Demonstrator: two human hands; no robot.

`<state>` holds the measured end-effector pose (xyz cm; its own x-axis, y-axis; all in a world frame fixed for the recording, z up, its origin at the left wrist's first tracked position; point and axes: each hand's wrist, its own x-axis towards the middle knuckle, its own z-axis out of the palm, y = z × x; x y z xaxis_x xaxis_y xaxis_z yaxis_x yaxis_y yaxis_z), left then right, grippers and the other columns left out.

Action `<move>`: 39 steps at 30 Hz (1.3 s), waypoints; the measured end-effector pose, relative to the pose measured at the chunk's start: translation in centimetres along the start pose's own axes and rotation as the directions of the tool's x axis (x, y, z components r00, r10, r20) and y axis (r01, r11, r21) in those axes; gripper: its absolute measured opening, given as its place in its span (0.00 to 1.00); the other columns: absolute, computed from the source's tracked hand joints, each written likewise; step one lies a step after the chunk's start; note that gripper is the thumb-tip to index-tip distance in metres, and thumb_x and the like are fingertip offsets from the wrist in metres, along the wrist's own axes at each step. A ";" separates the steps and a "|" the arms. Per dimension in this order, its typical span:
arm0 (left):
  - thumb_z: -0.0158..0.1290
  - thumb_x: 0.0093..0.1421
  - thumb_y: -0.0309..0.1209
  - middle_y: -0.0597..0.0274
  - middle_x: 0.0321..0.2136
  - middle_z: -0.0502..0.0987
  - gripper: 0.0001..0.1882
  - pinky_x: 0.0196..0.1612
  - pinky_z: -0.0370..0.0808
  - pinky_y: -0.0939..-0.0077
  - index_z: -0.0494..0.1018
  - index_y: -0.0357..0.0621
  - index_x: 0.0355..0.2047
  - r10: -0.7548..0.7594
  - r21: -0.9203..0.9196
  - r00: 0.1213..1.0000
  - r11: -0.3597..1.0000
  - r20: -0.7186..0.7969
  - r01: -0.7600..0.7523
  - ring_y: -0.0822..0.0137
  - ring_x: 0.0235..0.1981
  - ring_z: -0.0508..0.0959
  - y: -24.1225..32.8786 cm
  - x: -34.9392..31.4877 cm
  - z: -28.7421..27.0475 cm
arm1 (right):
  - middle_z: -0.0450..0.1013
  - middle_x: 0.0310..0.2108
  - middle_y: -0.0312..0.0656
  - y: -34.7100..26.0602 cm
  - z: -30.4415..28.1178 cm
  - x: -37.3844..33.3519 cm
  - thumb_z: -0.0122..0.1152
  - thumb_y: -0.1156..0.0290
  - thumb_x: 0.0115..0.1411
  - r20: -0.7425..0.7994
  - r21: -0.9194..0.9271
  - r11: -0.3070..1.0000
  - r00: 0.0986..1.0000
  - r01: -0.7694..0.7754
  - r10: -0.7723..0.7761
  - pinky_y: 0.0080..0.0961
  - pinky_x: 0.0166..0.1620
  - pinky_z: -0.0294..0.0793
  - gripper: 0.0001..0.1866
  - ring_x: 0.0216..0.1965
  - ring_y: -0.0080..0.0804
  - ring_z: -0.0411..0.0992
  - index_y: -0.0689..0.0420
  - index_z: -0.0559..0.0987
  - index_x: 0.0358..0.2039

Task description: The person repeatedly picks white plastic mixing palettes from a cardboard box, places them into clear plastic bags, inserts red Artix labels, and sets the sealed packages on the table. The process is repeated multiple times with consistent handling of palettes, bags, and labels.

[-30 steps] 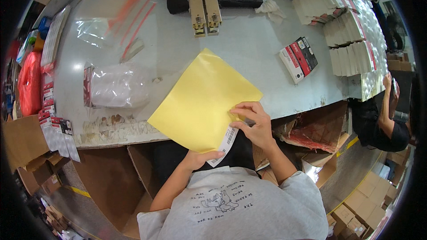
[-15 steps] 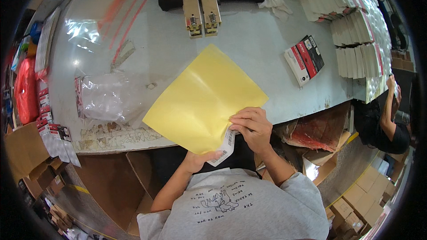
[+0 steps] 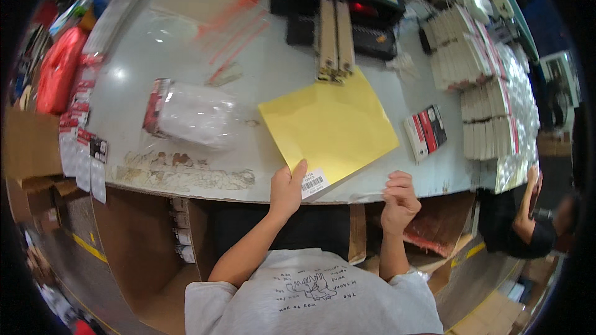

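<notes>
Yellow sheet (image 3: 329, 127) extends ahead of the left hand (image 3: 287, 190), which pinches its edge beside the barcode label (image 3: 314, 182); the right hand (image 3: 399, 205) curls, its grip unclear. I'd hold that edge flat.

Head view, above the table's (image 3: 254, 161) near side
Worn on the person's head, the left fisheye of a pair looks steeply down and forward, close over the shirt (image 3: 310, 316) before the table; its wide sweep reaches the floor (image 3: 484, 279) on either side of the table.
</notes>
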<state>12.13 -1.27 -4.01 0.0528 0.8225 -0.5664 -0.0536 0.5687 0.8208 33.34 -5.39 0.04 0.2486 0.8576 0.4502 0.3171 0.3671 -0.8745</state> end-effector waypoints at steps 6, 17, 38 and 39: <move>0.59 0.52 0.39 0.53 0.34 0.74 0.22 0.38 0.70 0.61 0.68 0.38 0.42 0.700 0.765 0.709 0.504 -0.088 -0.402 0.53 0.32 0.75 3.3 -4.6 -7.4 | 0.71 0.37 0.40 -1.6 9.9 5.8 0.59 0.77 0.56 0.157 0.417 0.887 0.977 -0.199 0.145 0.22 0.41 0.66 0.03 0.39 0.27 0.66 0.61 0.76 0.31; 0.64 0.44 0.41 0.44 0.59 0.57 0.52 0.61 0.56 0.55 0.47 0.35 0.62 0.865 0.747 0.433 0.460 -0.254 -0.480 0.45 0.60 0.59 9.2 0.3 -16.1 | 0.72 0.31 0.30 -4.7 28.4 13.0 0.59 0.70 0.58 0.745 0.298 0.680 0.608 -0.670 0.273 0.14 0.35 0.63 0.07 0.31 0.16 0.65 0.60 0.77 0.32; 0.59 0.51 0.42 0.50 0.60 0.61 0.34 0.59 0.61 0.59 0.65 0.40 0.56 0.924 0.835 0.344 0.319 -0.168 -0.448 0.50 0.62 0.59 6.6 0.8 -17.0 | 0.74 0.30 0.44 -2.4 31.4 11.5 0.56 0.67 0.58 0.523 -0.183 0.983 0.847 0.003 0.095 0.29 0.39 0.69 0.11 0.33 0.33 0.71 0.63 0.76 0.31; 0.58 0.52 0.42 0.50 0.60 0.60 0.35 0.59 0.61 0.59 0.64 0.39 0.57 0.937 0.847 0.278 0.316 -0.209 -0.427 0.51 0.62 0.59 6.6 0.6 -16.9 | 0.74 0.33 0.47 -2.1 31.6 11.6 0.53 0.65 0.60 0.525 -0.250 0.967 0.834 -0.038 0.169 0.32 0.40 0.70 0.13 0.36 0.38 0.72 0.64 0.76 0.33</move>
<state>-5.08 3.16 -0.20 -0.2441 0.7647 0.5964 0.8052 -0.1829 0.5641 6.66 15.12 1.43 -0.2197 0.9664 0.1331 0.5262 0.2323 -0.8180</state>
